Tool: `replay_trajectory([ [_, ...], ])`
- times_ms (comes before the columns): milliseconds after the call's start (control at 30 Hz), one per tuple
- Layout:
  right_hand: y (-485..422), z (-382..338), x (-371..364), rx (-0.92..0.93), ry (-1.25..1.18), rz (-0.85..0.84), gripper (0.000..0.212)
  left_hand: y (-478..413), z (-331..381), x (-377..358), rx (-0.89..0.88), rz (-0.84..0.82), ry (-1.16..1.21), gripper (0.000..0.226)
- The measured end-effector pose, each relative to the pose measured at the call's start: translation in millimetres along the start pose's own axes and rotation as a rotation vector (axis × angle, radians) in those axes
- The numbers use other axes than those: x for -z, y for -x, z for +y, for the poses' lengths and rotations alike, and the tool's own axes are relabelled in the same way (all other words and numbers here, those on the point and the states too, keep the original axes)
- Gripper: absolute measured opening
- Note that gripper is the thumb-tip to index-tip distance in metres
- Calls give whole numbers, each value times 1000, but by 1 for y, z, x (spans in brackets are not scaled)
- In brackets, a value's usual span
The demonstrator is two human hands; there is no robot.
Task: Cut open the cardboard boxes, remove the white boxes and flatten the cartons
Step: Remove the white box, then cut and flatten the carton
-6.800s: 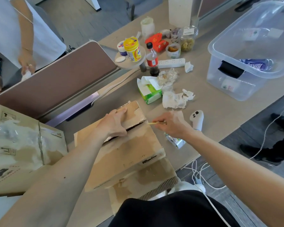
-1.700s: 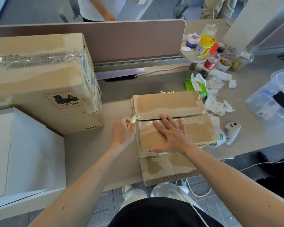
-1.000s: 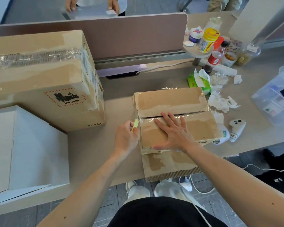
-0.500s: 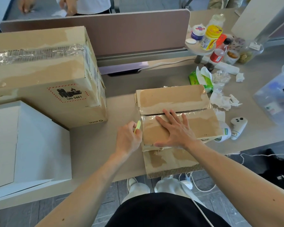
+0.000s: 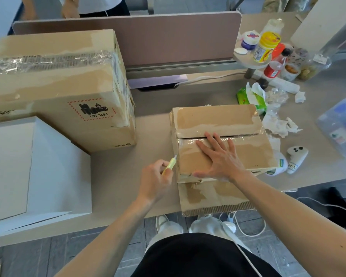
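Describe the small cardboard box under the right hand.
The small cardboard box is brown corrugated card with glossy clear tape, lying on the table. Two top flaps meet at a dark seam. The right hand presses flat on the nearer flap; the left hand holds a yellow cutter by its left side.

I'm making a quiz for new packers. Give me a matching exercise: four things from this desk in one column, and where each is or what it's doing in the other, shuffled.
1. left hand
2. right hand
3. white box
4. controller

A. right of the small carton
B. flat on the small carton
C. holds the cutter
D. on the near side of the big carton

Pairs: 1-C, 2-B, 3-D, 4-A
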State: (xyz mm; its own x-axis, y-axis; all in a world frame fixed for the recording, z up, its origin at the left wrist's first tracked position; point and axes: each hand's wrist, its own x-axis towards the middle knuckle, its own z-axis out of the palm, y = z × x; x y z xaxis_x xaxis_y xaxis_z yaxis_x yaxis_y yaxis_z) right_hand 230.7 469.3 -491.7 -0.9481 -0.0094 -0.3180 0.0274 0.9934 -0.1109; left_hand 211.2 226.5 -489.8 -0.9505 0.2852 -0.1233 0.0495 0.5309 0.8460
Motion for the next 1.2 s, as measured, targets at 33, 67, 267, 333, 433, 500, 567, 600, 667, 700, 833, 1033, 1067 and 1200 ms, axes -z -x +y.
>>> replay_trajectory([
  [33, 0, 0, 0, 0, 2, 1, 119, 2, -6, 3, 84, 12, 102, 13],
  [67, 0, 0, 1, -1, 2, 2, 119, 5, -13, 6, 189, 12, 185, 10],
  [267, -1, 0, -2, 8, -13, 7, 122, 8, -91, 6, 665, -70, 74, 19],
  [333, -1, 1, -3, 11, -19, 3, 121, 10, -102, 3, 693, -84, 27, 22],
  [433, 0, 1, -5, 17, -25, 1, 120, 12, -112, -1, 730, -84, 16, 27],
  [500, 0, 1, -4, 14, -34, 1, 119, 13, -117, -4, 758, -58, 41, 17],
  [567, 0, 1, -5, 18, -37, 1, 119, 15, -121, -6, 762, -51, 29, 8],
  [600, 1, 1, -5, 20, -42, 3, 119, 16, -125, -7, 759, -63, 11, 7],
  [667, 1, 1, -5, 21, -52, 6, 119, 18, -130, -9, 753, -102, -24, 9],
  [700, 1, 2, -6, 22, -50, 7, 119, 19, -131, -10, 744, -121, -45, 13],
  [833, 0, 2, -5, 27, -45, 12, 119, 17, -127, -10, 693, -164, -197, 27],
  [1033, 0, 3, -5, 38, -72, 8, 117, 2, -91, -1, 544, -18, -193, 22],
  [1067, 0, 3, -4, 41, -82, 3, 117, -10, -78, 1, 475, -8, -186, 21],
  [1200, 0, 7, 2, 64, -167, -9, 113, -82, -12, 4, 99, 94, -132, 31],
])
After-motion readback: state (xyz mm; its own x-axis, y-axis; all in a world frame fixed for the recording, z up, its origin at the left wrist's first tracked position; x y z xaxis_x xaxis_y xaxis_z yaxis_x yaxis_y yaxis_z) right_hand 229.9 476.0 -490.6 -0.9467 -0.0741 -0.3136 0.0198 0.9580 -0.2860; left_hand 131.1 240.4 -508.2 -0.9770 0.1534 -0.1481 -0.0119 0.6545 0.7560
